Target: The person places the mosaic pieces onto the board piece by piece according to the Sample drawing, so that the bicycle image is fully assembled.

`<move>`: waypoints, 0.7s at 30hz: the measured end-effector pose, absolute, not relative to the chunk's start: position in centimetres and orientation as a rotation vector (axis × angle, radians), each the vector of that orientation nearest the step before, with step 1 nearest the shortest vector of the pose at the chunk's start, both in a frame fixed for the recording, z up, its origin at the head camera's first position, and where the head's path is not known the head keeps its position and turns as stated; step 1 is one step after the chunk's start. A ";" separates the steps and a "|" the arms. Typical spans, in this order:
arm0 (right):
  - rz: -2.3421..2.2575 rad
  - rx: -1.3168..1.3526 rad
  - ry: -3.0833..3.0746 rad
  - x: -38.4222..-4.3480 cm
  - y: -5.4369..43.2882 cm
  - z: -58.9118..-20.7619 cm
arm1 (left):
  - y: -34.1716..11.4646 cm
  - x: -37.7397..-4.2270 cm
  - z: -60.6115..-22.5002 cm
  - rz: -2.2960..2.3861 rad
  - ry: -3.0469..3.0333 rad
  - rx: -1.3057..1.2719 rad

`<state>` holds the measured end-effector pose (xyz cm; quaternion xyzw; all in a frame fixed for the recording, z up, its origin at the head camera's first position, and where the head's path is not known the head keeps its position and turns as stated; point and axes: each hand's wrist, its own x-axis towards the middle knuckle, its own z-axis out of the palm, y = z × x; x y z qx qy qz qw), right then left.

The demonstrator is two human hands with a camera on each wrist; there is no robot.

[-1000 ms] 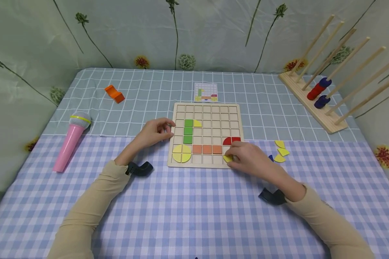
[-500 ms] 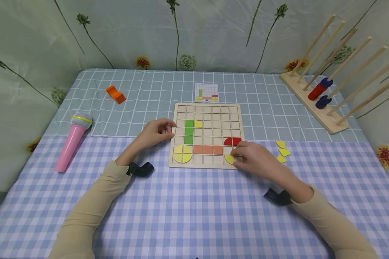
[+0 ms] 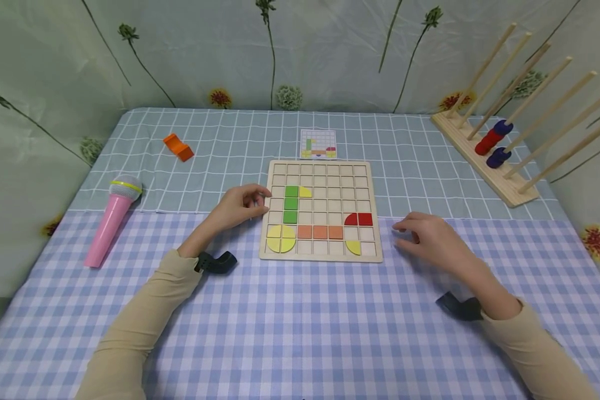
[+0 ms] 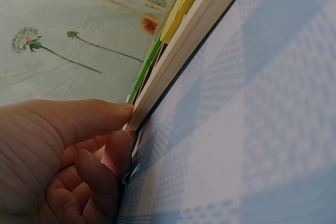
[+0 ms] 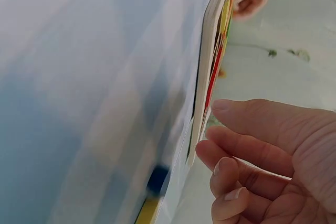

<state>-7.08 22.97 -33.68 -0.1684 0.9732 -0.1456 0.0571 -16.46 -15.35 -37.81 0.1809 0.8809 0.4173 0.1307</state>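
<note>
A wooden grid board (image 3: 335,193) lies mid-table. It bears green squares (image 3: 291,204) with a yellow quarter circle (image 3: 304,192) beside them, a yellow circle (image 3: 275,245) made of quarter pieces, orange squares (image 3: 320,232) and red pieces (image 3: 365,219). Another yellow quarter circle (image 3: 353,247) sits in the bottom row. Thumb and forefinger of my left hand (image 3: 241,206) pinch the board's left edge. My right hand (image 3: 432,238), loosely curled and holding nothing, hovers right of the board. Near it the right wrist view shows a blue piece (image 5: 157,180) and a yellow piece (image 5: 148,211).
A small pattern card (image 3: 318,144) lies behind the board. To the left are a pink toy microphone (image 3: 107,228) and an orange wavy block (image 3: 178,146). A wooden peg rack (image 3: 520,191) with red and blue beads stands at the back right.
My right hand has let go of the yellow quarter circle in the bottom row and moved right, off the board, covering the loose pieces. My left hand has stayed at the edge.
</note>
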 end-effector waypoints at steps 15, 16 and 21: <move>-0.441 -0.454 3.002 -6.6 27.7 -33.9 | -15.2 -16.5 -37.9 1.216 2.563 0.516; -0.436 -0.436 2.996 -6.5 27.9 -33.9 | -15.2 -16.5 -37.9 1.215 2.564 0.515; -0.414 -0.398 2.990 -6.5 28.9 -34.0 | -15.2 -16.4 -37.8 1.215 2.565 0.512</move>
